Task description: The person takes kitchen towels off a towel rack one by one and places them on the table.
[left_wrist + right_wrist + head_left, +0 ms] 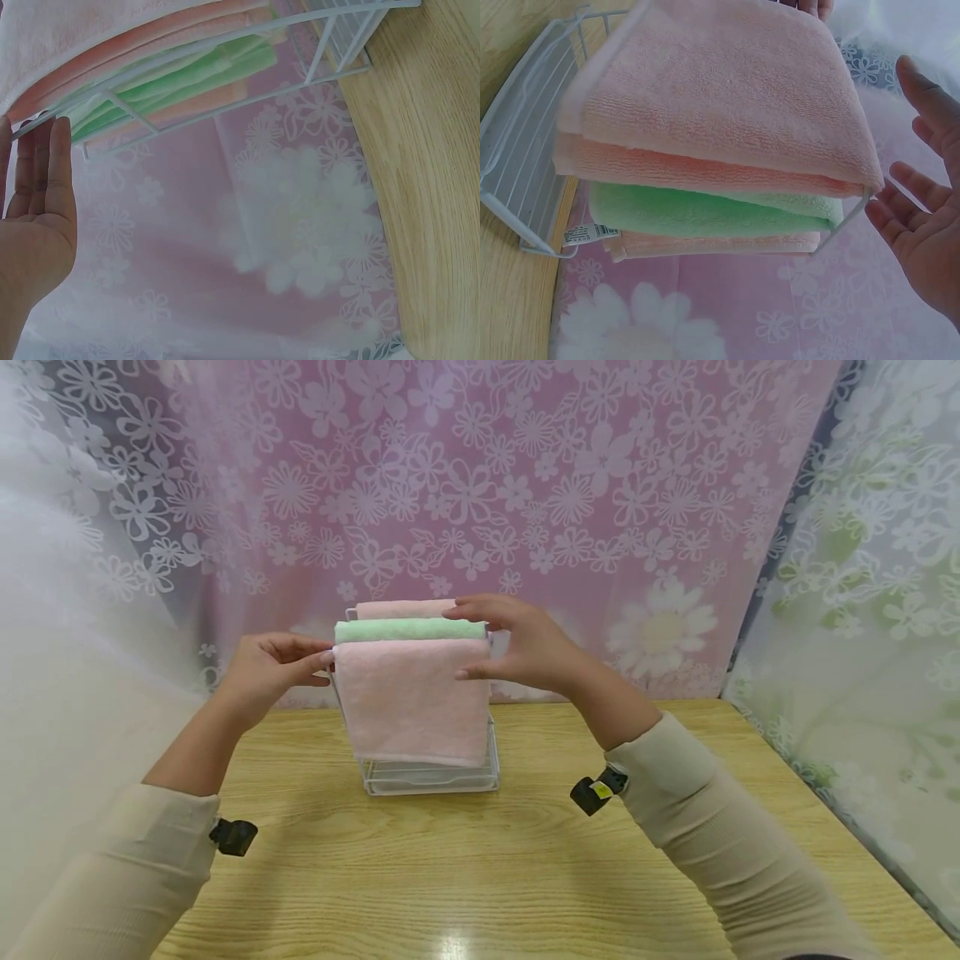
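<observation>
A white wire towel rack [432, 791] stands on the table. Over its front bar hangs a pink towel [416, 706], with a light green towel [408, 630] behind it and another pink towel [401, 608] at the back. My left hand [277, 672] pinches the rack's upper left front corner, thumb in front and fingers behind the wire in the left wrist view. At the opposite end, my right hand [525, 643] is spread, its thumb and fingers apart. In the right wrist view its fingertips [881, 214] come close beside the rack's end wire and hold nothing.
The rack has a slatted base tray [536, 142] low over the wooden table [420, 868]. A white label [590, 234] sticks out below the towels. A pink flowered curtain [480, 485] stands behind the table, with a pale flowered sheet [885, 610] along the right.
</observation>
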Action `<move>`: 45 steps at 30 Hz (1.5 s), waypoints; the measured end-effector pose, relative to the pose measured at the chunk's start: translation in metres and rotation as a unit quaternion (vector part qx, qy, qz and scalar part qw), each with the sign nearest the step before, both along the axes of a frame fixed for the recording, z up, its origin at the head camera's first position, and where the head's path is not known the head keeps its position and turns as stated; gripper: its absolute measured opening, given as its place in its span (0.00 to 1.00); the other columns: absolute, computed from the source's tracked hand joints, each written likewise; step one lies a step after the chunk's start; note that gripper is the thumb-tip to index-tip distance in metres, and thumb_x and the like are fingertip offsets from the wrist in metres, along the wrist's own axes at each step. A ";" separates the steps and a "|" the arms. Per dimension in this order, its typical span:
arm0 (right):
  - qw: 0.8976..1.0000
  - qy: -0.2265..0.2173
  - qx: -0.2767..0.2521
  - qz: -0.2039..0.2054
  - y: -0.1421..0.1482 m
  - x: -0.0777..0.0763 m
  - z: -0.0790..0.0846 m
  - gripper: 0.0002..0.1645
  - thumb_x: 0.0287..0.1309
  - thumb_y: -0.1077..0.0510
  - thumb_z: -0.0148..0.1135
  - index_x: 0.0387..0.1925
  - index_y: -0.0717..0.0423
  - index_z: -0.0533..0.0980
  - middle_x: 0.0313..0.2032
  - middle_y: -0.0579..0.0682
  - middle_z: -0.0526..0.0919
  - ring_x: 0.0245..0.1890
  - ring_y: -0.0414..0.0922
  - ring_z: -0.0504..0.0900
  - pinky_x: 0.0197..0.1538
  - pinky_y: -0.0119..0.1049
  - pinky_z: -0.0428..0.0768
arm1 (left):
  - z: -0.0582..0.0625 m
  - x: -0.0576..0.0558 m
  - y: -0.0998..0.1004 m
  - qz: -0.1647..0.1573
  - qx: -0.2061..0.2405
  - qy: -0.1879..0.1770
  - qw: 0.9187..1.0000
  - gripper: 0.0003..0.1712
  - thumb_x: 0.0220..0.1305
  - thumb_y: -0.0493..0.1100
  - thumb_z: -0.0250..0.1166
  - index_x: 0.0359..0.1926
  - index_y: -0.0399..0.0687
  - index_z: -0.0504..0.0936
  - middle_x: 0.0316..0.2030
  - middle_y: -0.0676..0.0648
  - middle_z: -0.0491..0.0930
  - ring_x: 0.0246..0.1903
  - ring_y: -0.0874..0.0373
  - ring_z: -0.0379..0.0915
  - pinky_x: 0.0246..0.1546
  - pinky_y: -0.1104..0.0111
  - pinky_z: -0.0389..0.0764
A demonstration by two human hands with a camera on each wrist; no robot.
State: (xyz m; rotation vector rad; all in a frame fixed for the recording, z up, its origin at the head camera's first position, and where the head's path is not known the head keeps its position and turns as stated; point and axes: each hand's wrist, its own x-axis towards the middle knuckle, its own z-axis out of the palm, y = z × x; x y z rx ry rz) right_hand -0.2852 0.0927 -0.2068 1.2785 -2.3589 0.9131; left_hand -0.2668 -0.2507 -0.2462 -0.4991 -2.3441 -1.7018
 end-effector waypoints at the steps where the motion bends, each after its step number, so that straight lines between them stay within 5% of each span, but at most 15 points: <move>1: 1.000 -0.004 -0.002 0.000 -0.002 -0.001 0.000 0.41 0.45 0.51 0.80 0.62 0.53 0.74 0.63 0.49 0.74 0.62 0.45 0.71 0.59 0.44 0.74 | 0.000 0.000 0.000 -0.002 0.001 0.000 1.000 0.14 0.63 0.41 0.69 0.46 0.35 0.85 0.37 0.51 0.86 0.35 0.54 0.85 0.41 0.61 0.85; 20: 0.995 -0.093 0.003 -0.028 -0.023 -0.015 0.004 0.30 0.49 0.52 0.78 0.56 0.50 0.80 0.53 0.41 0.81 0.50 0.41 0.77 0.52 0.36 0.78 | -0.002 -0.006 0.000 -0.056 0.035 -0.011 0.998 0.07 0.66 0.37 0.65 0.40 0.36 0.84 0.36 0.49 0.85 0.35 0.55 0.84 0.38 0.60 0.85; 45: 0.990 -0.129 0.014 -0.047 -0.045 -0.025 0.004 0.16 0.47 0.55 0.78 0.42 0.49 0.87 0.40 0.42 0.85 0.39 0.40 0.79 0.41 0.32 0.80 | -0.004 -0.007 -0.003 -0.081 0.087 -0.018 0.993 0.03 0.65 0.33 0.64 0.36 0.35 0.83 0.35 0.49 0.85 0.33 0.56 0.84 0.36 0.62 0.85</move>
